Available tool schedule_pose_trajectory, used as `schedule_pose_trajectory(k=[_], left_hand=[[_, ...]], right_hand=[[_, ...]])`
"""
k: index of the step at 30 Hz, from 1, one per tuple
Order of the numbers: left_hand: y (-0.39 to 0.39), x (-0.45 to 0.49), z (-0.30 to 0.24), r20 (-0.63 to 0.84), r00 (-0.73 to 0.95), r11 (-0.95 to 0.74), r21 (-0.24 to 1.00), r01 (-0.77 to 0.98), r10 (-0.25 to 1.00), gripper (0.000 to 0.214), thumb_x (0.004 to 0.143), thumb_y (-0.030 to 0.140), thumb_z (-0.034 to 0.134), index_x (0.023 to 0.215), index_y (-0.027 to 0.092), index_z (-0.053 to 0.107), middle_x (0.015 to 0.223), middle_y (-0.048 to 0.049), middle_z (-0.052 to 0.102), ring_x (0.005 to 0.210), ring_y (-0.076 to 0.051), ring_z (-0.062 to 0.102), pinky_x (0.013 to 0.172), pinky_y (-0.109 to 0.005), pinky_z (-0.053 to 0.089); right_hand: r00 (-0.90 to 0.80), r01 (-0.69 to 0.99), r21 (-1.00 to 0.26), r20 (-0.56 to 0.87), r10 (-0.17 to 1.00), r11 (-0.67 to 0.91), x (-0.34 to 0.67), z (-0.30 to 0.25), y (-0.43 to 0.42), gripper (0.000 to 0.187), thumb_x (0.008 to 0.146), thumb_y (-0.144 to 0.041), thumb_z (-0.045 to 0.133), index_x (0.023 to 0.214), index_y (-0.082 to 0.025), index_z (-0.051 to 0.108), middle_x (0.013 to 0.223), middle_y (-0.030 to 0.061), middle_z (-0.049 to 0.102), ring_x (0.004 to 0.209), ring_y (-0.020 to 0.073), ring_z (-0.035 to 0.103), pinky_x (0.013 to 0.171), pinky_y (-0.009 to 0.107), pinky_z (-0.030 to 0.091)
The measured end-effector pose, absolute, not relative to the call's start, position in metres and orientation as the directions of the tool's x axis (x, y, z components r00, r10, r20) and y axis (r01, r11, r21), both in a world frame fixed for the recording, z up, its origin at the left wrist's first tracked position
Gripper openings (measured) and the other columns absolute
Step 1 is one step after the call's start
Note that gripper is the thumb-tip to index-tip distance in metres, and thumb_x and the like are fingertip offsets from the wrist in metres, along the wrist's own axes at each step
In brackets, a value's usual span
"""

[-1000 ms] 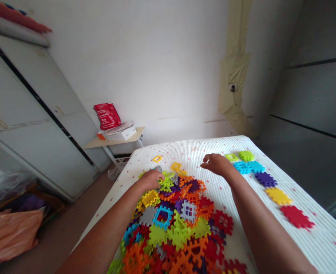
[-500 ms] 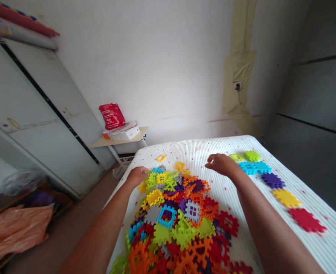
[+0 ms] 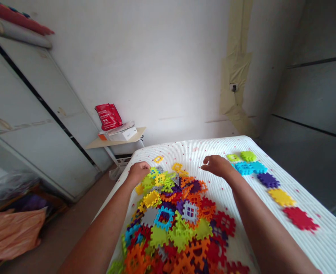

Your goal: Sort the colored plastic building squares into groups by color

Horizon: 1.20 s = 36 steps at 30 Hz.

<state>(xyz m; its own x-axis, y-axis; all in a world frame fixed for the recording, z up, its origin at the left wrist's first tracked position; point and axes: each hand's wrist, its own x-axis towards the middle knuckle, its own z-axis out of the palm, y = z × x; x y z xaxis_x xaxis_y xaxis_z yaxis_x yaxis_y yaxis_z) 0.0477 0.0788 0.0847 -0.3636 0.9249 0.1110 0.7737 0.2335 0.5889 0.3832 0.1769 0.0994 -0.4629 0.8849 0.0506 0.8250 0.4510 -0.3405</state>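
Note:
My left hand is at the far left edge of the heap, its fingertips closed on the edge of a yellow-green window tile. Blue shows through the openings of that tile. Over the white quilted cover, right of the heap's far end, my right hand hovers with curled fingers apart and nothing in them. Between my forearms spreads the heap of notched plastic tiles, in orange, red, green, blue, purple, yellow and grey. Two yellow frame tiles, one farther off and one at the heap's tip, lie beyond it.
On the right of the bed cover lies a line of tiles: green, blue, purple, yellow and red. A small table with a red bag stands beyond the bed. Cabinets are on the left.
My left hand has picked up a yellow-green window tile at the heap's edge. My right hand stays over the cover, nearly still. The whole view has shifted slightly.

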Motion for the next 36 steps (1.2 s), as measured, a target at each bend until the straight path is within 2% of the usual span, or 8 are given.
schedule_pose_trajectory(k=[3, 9, 14, 18, 23, 27, 32, 36], left_hand=[[0.081, 0.070, 0.103, 0.184, -0.295, 0.099, 0.674, 0.732, 0.938, 0.015, 0.067, 0.027, 0.058, 0.076, 0.015, 0.059, 0.063, 0.0018, 0.059, 0.060, -0.014, 0.057, 0.056, -0.024, 0.044], [0.077, 0.124, 0.118, 0.341, -0.137, -0.168, 0.726, 0.667, 0.930, 0.013, 0.063, 0.028, 0.057, 0.071, 0.018, 0.055, 0.071, -0.0010, 0.058, 0.067, -0.013, 0.056, 0.064, -0.024, 0.045], [0.071, 0.154, 0.125, 0.448, -0.009, -0.340, 0.689, 0.640, 0.894, 0.005, 0.066, 0.023, 0.054, 0.066, 0.019, 0.053, 0.080, -0.0031, 0.058, 0.077, -0.014, 0.057, 0.071, -0.025, 0.047], [0.069, 0.161, 0.125, 0.533, 0.043, -0.405, 0.587, 0.701, 0.845, 0.005, 0.069, 0.020, 0.051, 0.065, 0.020, 0.053, 0.080, -0.0032, 0.059, 0.079, -0.015, 0.058, 0.071, -0.025, 0.048], [0.070, 0.165, 0.120, 0.523, 0.001, -0.365, 0.593, 0.718, 0.853, 0.006, 0.069, 0.025, 0.051, 0.068, 0.021, 0.054, 0.087, -0.0043, 0.060, 0.084, -0.016, 0.059, 0.073, -0.027, 0.051], [0.070, 0.156, 0.122, 0.478, -0.080, -0.281, 0.634, 0.720, 0.874, 0.030, 0.067, 0.035, 0.056, 0.093, 0.022, 0.059, 0.099, -0.0050, 0.061, 0.081, -0.018, 0.061, 0.074, -0.032, 0.054], [0.067, 0.112, 0.117, 0.472, -0.135, -0.214, 0.612, 0.761, 0.871, 0.028, 0.066, 0.047, 0.058, 0.082, 0.024, 0.065, 0.103, -0.0037, 0.062, 0.086, -0.020, 0.062, 0.075, -0.031, 0.053], [0.064, 0.077, 0.101, 0.342, -0.200, -0.057, 0.615, 0.787, 0.918, 0.036, 0.059, 0.056, 0.058, 0.076, 0.025, 0.066, 0.094, -0.0035, 0.067, 0.080, -0.022, 0.063, 0.073, -0.031, 0.052]], right_hand=[[-0.510, 0.724, -0.478, 0.115, 0.852, 0.498, 0.377, 0.102, 0.174, 0.025, 0.076, -0.035, 0.060, 0.093, -0.019, 0.069, 0.090, 0.0076, 0.069, 0.081, 0.0191, 0.062, 0.071, 0.029, 0.044], [-0.653, 0.144, -0.873, 0.270, 0.708, 0.466, 0.362, 0.109, 0.158, 0.034, 0.071, -0.038, 0.065, 0.096, -0.016, 0.066, 0.085, 0.0025, 0.065, 0.074, 0.0125, 0.058, 0.068, 0.024, 0.045], [-0.713, 0.107, -0.882, 0.253, 0.653, 0.458, 0.349, 0.106, 0.149, 0.052, 0.060, -0.031, 0.076, 0.108, -0.016, 0.064, 0.079, -0.0006, 0.059, 0.065, 0.0086, 0.052, 0.061, 0.021, 0.043], [-0.739, 0.115, -0.849, 0.274, 0.615, 0.516, 0.344, 0.106, 0.145, 0.050, 0.060, -0.028, 0.076, 0.108, -0.019, 0.065, 0.079, -0.0025, 0.059, 0.063, 0.0076, 0.048, 0.059, 0.019, 0.041], [-0.762, 0.148, -0.707, 0.365, 0.535, 0.692, 0.344, 0.117, 0.137, 0.047, 0.062, -0.021, 0.074, 0.108, -0.023, 0.065, 0.089, -0.0014, 0.064, 0.068, 0.0093, 0.051, 0.062, 0.019, 0.042], [-0.711, 0.367, -0.516, 0.381, 0.591, 0.774, 0.366, 0.128, 0.162, 0.054, 0.064, -0.022, 0.073, 0.117, -0.020, 0.061, 0.104, 0.0052, 0.065, 0.078, 0.0135, 0.058, 0.071, 0.022, 0.044], [-0.546, 0.806, -0.149, 0.192, 0.816, 0.574, 0.431, 0.130, 0.234, 0.052, 0.066, -0.023, 0.071, 0.117, -0.028, 0.061, 0.109, 0.0048, 0.065, 0.095, 0.0194, 0.060, 0.081, 0.026, 0.043], [-0.443, 0.894, 0.088, 0.027, 0.896, 0.439, 0.477, 0.115, 0.275, 0.057, 0.066, -0.027, 0.072, 0.120, -0.030, 0.058, 0.111, 0.0071, 0.064, 0.098, 0.0220, 0.060, 0.081, 0.029, 0.044]])
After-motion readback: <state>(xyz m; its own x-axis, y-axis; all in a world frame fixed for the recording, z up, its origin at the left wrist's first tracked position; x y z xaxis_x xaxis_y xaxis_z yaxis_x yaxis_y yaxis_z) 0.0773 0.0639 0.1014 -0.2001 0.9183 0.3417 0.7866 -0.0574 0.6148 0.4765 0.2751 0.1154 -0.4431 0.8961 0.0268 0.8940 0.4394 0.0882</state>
